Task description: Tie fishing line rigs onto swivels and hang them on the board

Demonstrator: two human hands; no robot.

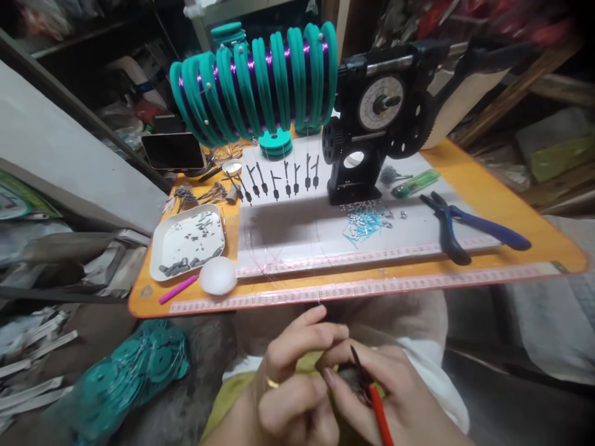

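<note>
My left hand (pixel 297 359), with a ring on one finger, is in front of the table edge. Its fingers are curled, and a fine line runs down from the spools to its fingertips. Close on the right, my right hand (pixel 390 387) is closed around a small red-handled tool (pixel 380 414) with a dark pointed tip; its exact kind is hard to make out. The hands nearly touch, and what lies between them is partly hidden. Above the table hangs a row of teal spools (pixel 255 83) wound with purple line. Dark small rigs (pixel 288 186) dangle below on thin lines.
A black winding stand (pixel 356 179) carries the spools. On the orange table (pixel 465 279) are blue-handled pliers (pixel 493 229), a green cutter (pixel 416 184), blue-and-silver small parts (pixel 362 226), a white tray (pixel 158 248), a white bowl (pixel 218 275), a pink pen (pixel 178 289) and a phone (pixel 173 151).
</note>
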